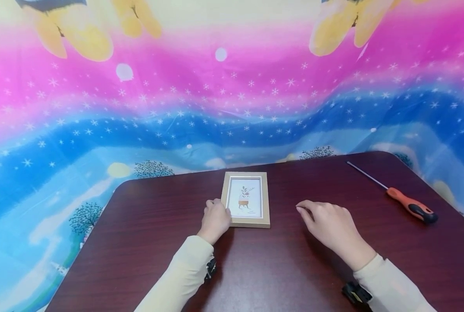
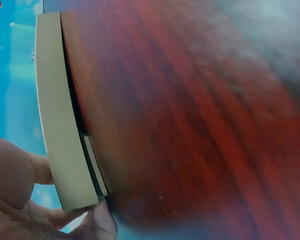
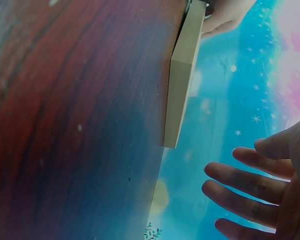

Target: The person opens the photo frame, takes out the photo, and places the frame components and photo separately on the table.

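Note:
A picture frame [image 1: 267, 199] with a pale wood border lies face up near the table's far edge, showing a print of a potted plant. At its left side my left hand [image 1: 215, 220] grips the frame's edge. Close up in the left wrist view, the fingers [image 2: 104, 220] pinch a corner of the frame [image 2: 65, 110], and a dark gap shows beneath its side. My right hand [image 1: 331, 227] hovers to the right of the frame, apart from it. Its fingers [image 3: 245, 180] are spread and loosely bent in the right wrist view, holding nothing.
A screwdriver [image 1: 407, 201] with an orange and black handle lies on the right part of the dark reddish table [image 1: 255, 268]. Behind the table hangs a colourful cloth [image 1: 200, 99] with snowflakes and trees. Dark wrist cameras [image 1: 357, 294] sit on both sleeves.

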### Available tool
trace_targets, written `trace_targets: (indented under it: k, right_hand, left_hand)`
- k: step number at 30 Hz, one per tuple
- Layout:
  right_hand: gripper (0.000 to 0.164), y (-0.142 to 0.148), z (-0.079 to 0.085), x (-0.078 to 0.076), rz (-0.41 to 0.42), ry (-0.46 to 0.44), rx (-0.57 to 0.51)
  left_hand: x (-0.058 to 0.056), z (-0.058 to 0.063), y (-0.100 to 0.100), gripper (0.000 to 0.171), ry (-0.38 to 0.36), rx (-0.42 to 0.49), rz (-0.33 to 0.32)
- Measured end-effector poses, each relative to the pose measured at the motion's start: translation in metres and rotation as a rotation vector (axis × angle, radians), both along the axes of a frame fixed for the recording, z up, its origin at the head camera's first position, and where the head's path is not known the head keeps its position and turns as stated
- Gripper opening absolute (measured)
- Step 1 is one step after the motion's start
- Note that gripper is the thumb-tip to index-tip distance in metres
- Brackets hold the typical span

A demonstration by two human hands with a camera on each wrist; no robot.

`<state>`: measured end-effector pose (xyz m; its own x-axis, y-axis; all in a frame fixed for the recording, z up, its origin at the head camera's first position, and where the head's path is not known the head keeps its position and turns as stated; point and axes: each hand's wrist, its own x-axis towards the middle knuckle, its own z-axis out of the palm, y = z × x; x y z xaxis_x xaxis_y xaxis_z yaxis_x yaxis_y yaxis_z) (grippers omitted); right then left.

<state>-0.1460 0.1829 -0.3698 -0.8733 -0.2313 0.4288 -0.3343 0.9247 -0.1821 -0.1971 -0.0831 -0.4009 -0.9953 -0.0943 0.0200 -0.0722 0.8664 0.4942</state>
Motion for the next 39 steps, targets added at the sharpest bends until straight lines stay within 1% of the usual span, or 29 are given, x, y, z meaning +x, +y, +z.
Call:
trace_targets:
  k: [6,10,14,20,25,29,33,39]
  right_hand:
    - [0.02,0.0,0.0,0.0,0.003,0.001,0.002]
    - [0.019,-0.001,-0.001,0.0,0.002,0.008,0.005]
    - [0.02,-0.001,-0.002,0.0,0.002,0.006,0.006]
    - [0.02,-0.001,-0.003,0.0,0.006,0.007,0.008]
    - [0.02,0.0,0.0,0.001,0.008,0.01,0.008]
    - [0.02,0.001,0.0,0.001,0.006,0.001,0.01]
    - [0.019,0.001,0.0,0.001,0.008,-0.004,0.008]
    - [0.019,0.0,-0.001,0.001,0.008,0.004,0.004]
  left_hand:
    - [-0.002,0.004,0.005,0.033,0.012,-0.058,0.035]
    - [-0.004,0.005,0.005,0.032,0.021,-0.091,0.045]
    - [-0.005,0.007,0.003,0.032,0.032,-0.088,0.042]
    - [-0.007,0.009,0.003,0.034,0.025,-0.1,0.048]
    - [-0.009,0.015,0.004,0.041,0.056,-0.062,0.049]
    - [-0.01,0.023,0.004,0.044,0.058,-0.024,0.031]
    - [-0.01,0.031,0.003,0.046,0.054,0.012,0.019]
    - [-0.013,0.042,0.003,0.047,0.085,0.083,0.006]
